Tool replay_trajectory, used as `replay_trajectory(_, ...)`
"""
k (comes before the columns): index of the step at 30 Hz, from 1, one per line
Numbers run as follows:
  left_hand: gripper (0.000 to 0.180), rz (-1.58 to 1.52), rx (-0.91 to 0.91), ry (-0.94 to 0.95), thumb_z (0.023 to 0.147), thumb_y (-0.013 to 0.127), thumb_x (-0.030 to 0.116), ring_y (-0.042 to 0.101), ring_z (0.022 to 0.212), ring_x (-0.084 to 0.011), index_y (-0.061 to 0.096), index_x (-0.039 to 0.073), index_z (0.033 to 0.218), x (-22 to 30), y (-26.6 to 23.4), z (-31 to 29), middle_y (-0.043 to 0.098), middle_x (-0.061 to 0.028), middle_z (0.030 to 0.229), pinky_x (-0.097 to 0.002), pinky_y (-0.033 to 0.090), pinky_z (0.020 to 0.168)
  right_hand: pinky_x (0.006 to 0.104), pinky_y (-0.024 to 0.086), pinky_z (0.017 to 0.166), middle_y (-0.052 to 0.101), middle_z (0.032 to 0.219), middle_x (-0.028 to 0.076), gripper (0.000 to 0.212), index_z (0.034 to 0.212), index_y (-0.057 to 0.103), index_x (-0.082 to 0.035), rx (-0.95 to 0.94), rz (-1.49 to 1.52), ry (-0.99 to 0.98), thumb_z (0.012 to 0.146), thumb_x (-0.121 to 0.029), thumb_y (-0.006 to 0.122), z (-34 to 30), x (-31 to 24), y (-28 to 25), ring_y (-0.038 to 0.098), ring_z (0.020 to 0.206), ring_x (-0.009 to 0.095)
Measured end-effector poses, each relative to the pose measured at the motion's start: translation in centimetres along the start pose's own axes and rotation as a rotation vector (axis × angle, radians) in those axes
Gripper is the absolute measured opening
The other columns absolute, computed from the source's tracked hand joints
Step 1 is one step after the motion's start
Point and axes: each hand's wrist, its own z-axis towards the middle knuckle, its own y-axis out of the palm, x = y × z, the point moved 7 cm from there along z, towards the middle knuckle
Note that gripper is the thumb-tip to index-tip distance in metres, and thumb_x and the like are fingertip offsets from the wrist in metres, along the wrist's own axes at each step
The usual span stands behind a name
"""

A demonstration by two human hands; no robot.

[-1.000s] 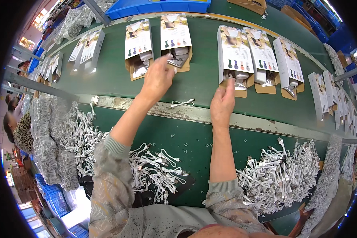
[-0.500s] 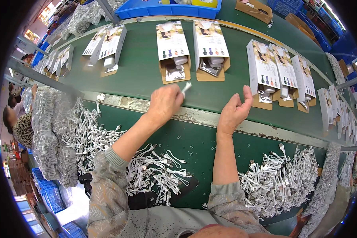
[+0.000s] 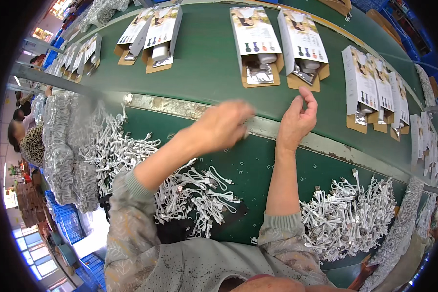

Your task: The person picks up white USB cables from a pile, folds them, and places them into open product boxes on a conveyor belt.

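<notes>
My left hand [image 3: 223, 125] hangs over the metal edge strip, its fingers smeared by motion; what they hold, if anything, I cannot make out. Beside it, my right hand [image 3: 298, 120] is raised with palm turned inward, fingers loosely curved and nothing visible between them. It is just below an open white carton [image 3: 304, 36] printed with pictures. Left of that lies a second open carton [image 3: 255, 29]. Both have brown flaps folded out toward me, showing a white device and a silver pouch [image 3: 259, 74] inside.
White cables lie heaped at left [image 3: 192, 199] and right [image 3: 348, 216] on the green table. A worn metal strip [image 3: 175, 106] divides it from the green belt [image 3: 199, 73]. More cartons [image 3: 163, 29] line the belt. Bagged bundles [image 3: 63, 146] hang left, and a metal bar [image 3: 48, 75] juts in.
The cartons have shifted right along the belt. My left hand, earlier closed on a small white piece, has moved right and nearer to me. My right hand's fingers are more curled.
</notes>
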Motion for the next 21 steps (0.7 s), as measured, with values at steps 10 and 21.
replay_trajectory(10,0.007,-0.039,-0.066,-0.288,0.075,0.064,0.012,0.061,0.074,-0.0338,0.062,0.006,0.074,-3.6,1.1,-11.4,0.060,-0.0127,0.079,-0.0429,0.050,0.068,0.0237,0.041,0.056,0.064,0.098,0.004,0.018,0.101,0.061,-0.001,-0.072,0.022,0.007,0.089,-0.003,0.049,-0.9,-0.1,1.5,0.049,0.062,0.007)
replay_trajectory(21,0.017,-0.018,0.578,-0.513,0.079,0.059,0.015,0.063,0.072,-0.0379,0.060,-0.001,0.074,-11.1,-6.2,-4.5,0.064,-0.0197,0.071,-0.0454,0.049,0.069,0.0235,0.037,0.053,0.062,0.082,0.001,0.018,0.099,0.064,0.000,-0.112,-0.010,-0.049,0.089,-0.004,0.049,-1.3,-0.8,2.1,0.043,0.059,0.006)
